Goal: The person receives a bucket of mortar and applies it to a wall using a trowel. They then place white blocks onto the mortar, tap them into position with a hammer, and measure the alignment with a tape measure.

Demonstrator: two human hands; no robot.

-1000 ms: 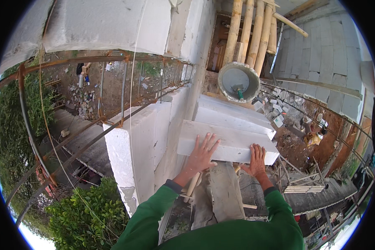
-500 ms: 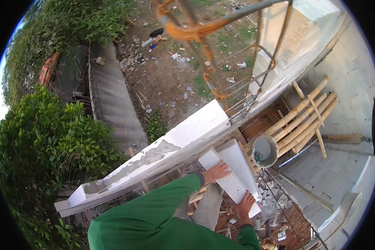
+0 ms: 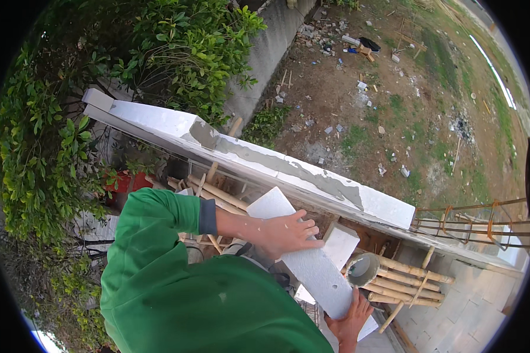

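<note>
Two hands on one white block, beside the wall

We see the long white block [image 3: 318, 272] lying aslant below the inner edge of the wall [image 3: 383, 206], with one end toward that edge and the other toward us. Our left hand [image 3: 285, 234] is bent across its upper half, the fingers a little apart and their tips at the far long edge. The left thumb we cannot find, so we cannot tell whether this hand pinches or only presses. Our right hand [image 3: 348, 320] clasps the lower end, fingers on one side and thumb on the other. We think the hands are set so far apart because the block is long, and two points of hold prevent it from tipping.

The bucket [image 3: 362, 269] stands at the left ends of the poles [image 3: 409, 286], just beside the block, probably for easy reach. Grey mortar [image 3: 300, 170] lies in patches along the wall's top, which ends on the right near the rusty rods [image 3: 471, 223].

The block's underside is hidden from us. White pieces [image 3: 340, 244] show around it; perhaps they belong to one other block below, but the view is too covered to be sure. Our right wrist is cut off by the lower rim, and the green sleeve [image 3: 159, 235] covers much of the footing.
</note>
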